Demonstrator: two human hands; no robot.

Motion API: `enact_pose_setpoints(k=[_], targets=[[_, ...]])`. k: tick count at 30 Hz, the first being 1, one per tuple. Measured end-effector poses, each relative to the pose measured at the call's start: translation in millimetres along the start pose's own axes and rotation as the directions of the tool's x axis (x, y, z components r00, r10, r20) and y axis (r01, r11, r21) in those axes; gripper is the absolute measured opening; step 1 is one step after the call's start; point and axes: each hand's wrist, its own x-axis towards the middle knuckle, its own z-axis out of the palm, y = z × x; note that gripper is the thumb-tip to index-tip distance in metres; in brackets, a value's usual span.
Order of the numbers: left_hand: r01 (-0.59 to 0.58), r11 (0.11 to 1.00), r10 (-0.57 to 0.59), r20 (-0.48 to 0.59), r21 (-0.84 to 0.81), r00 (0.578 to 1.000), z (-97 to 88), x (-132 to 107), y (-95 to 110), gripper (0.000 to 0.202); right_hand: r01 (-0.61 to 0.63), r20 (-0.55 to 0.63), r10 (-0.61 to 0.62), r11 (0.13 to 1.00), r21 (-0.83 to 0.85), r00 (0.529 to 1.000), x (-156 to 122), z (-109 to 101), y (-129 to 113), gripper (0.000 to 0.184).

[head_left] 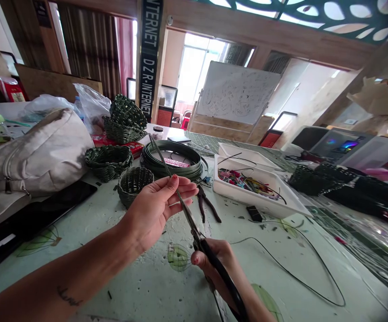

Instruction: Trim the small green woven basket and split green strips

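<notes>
A thin dark green strip point(158, 154) is pinched between the thumb and fingers of my left hand point(153, 201), pointing up and away over the table. My right hand point(222, 259) is closed round the black handles of a pair of scissors point(227, 279). Their metal blades reach up to the fingers of my left hand, where they meet the lower end of the strip; whether they grip it I cannot tell. Just beyond my left hand are a small woven basket point(126, 192) and a large coil of green strip point(147, 163). Dark-handled pliers point(202, 205) lie right of my left fingers.
A white tray point(264, 205) of colourful bits stands at the right. More woven baskets point(108, 163) sit at the left by a pale bag point(42, 152) and a black flat device point(69, 201). A loose thin cord point(274, 259) loops across the table's right side.
</notes>
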Motion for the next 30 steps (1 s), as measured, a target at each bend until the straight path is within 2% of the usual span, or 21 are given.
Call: enact_pose_setpoints(k=[4, 9, 14, 25, 30], targets=[[0.017, 1.000, -0.017, 0.005, -0.008, 1.000, 0.0, 2, 2, 0.017, -0.021, -0.006, 0.021, 1.000, 0.008, 1.000, 0, 1, 0, 0.059], [0.057, 0.998, -0.057, 0.015, -0.001, 0.998, -1.9, 5, 10, 0.018, 0.022, -0.023, -0.022, 1.000, 0.012, 0.999, 6, 1, 3, 0.064], [0.022, 1.000, -0.022, 0.044, -0.007, 0.999, -4.1, 6, 15, 0.019, 0.027, -0.015, -0.026, 0.999, 0.022, 1.000, 6, 1, 6, 0.066], [-0.005, 1.000, 0.005, 0.030, 0.000, 1.000, 2.6, -4, 0, 0.015, 0.049, 0.030, -0.049, 0.999, 0.006, 0.998, -1, -1, 0, 0.067], [0.025, 1.000, -0.025, 0.005, 0.015, 1.000, 5.8, -8, -7, 0.017, 0.097, 0.083, -0.097, 0.995, 0.007, 0.992, -1, -5, 0, 0.067]])
